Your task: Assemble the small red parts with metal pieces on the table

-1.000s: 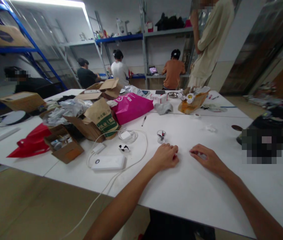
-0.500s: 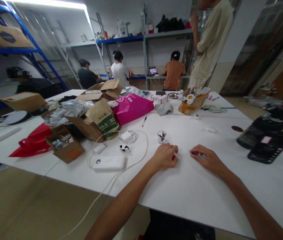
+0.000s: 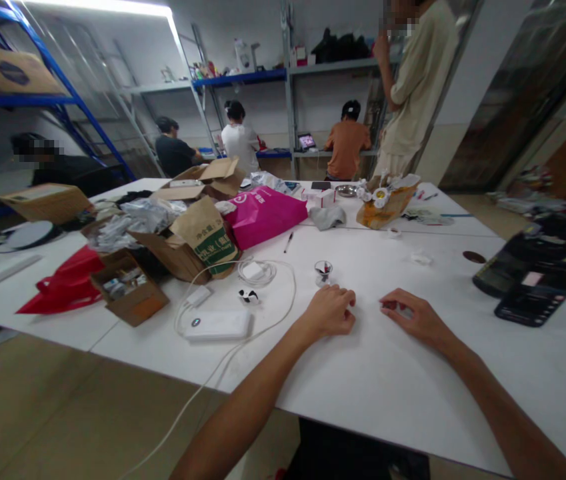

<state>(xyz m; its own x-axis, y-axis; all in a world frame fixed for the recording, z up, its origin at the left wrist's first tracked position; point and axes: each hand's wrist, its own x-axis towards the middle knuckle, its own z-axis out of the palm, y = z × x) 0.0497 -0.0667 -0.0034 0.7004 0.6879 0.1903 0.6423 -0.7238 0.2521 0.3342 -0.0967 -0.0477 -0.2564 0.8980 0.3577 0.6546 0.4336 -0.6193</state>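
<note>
Left hand (image 3: 330, 310): loosely curled, knuckles up, resting on the plain white matte worktop (image 3: 403, 387); nothing visible in its grip, though whether the fingers pinch something small cannot be told.

Right hand (image 3: 415, 315): palm down, fingers bent, tips toward the left hand; a small pale patch shows under the fingertips, too small to identify. The two hands lie near each other, a narrow gap between them.

Small clear glass cup with a red-and-dark item inside (image 3: 323, 270): upright, round, at 12 o'clock of the left hand, just beside its knuckles, not touching. The left hand is the nearer; the right hand lies well to the cup's 4 o'clock.

White rectangular plastic power bank (image 3: 219, 325): flat, smooth, at 9 o'clock of the left hand, long axis running left to right.

White rubbery cable (image 3: 290, 293): looped between power bank and cup, trailing off the near edge.

Small black-and-white clip-like object (image 3: 247, 295): beside the cable.

Torn brown cardboard box with green print (image 3: 203, 240): at 10 o'clock, creased.

Glossy magenta paper bag (image 3: 263, 215): at 11 o'clock, lying on its side.

Black flat devices (image 3: 537, 280): at 2 o'clock of the right hand, well apart.
</note>
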